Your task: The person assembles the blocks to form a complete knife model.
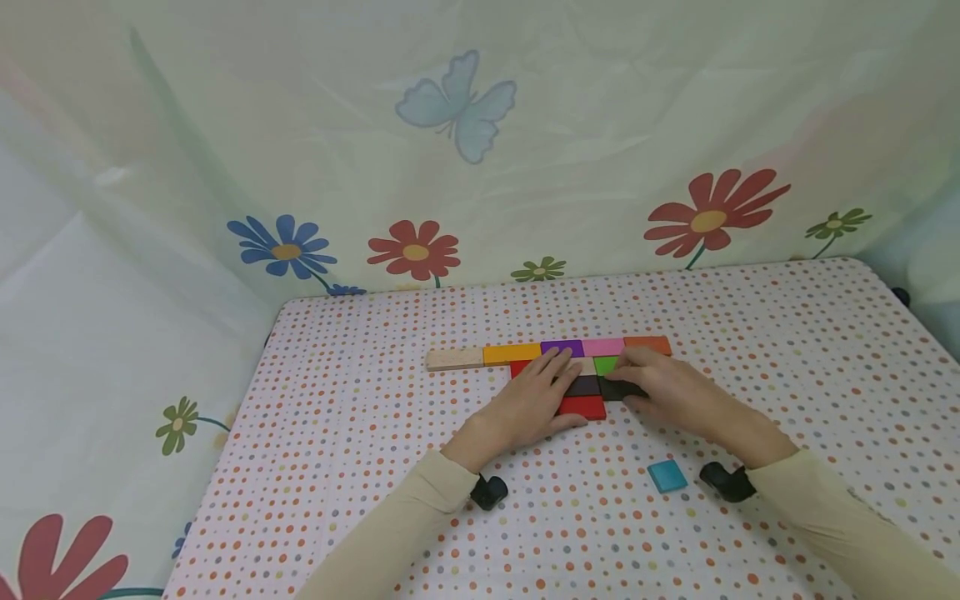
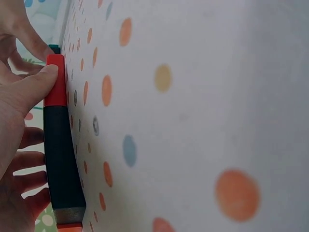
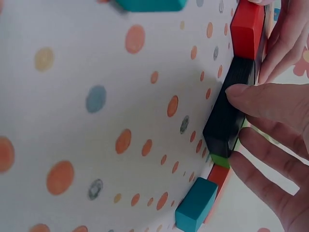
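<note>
Flat coloured blocks lie side by side on the table in staggered rows. My left hand [image 1: 528, 404] spreads across them, its fingers reaching over the middle rows. Its thumb touches the near face of a red block [image 2: 56, 79], and a long dark block [image 2: 60, 159] lies beside that one. Over at the right end, my right hand [image 1: 663, 387] pinches a black block [image 3: 229, 106], thumb on its near side and fingers on the far side. A green block [image 1: 605, 365] shows just behind it. Both hands hide parts of the rows.
The back row runs from a plain wooden block [image 1: 455, 358] through yellow [image 1: 512, 354], purple [image 1: 561, 347] and pink blocks [image 1: 603, 346] to an orange block [image 1: 647, 343]. A teal block [image 1: 667, 476] lies apart, nearer me. Another teal block [image 3: 197, 204] shows in the right wrist view.
</note>
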{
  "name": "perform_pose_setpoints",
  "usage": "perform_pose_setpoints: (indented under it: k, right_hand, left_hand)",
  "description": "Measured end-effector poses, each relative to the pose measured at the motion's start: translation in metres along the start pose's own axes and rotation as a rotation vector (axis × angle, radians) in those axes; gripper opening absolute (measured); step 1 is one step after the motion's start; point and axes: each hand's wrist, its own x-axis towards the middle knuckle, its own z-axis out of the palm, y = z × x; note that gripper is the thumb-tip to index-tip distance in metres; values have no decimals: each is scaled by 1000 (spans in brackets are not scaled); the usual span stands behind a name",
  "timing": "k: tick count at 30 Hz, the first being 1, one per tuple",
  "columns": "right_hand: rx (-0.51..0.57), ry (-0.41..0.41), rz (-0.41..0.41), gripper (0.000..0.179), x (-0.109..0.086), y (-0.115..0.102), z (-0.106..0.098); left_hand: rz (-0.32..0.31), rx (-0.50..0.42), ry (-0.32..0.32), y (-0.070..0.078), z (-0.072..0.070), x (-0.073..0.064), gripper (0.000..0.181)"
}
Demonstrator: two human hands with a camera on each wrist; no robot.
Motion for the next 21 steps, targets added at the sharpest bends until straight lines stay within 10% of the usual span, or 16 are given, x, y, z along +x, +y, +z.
perform_pose_setpoints:
  k: [21]
  right_hand:
    - [48, 40, 27, 32, -3, 4, -2]
  left_hand:
    - [-10, -25, -22, 0, -1, 0, 76]
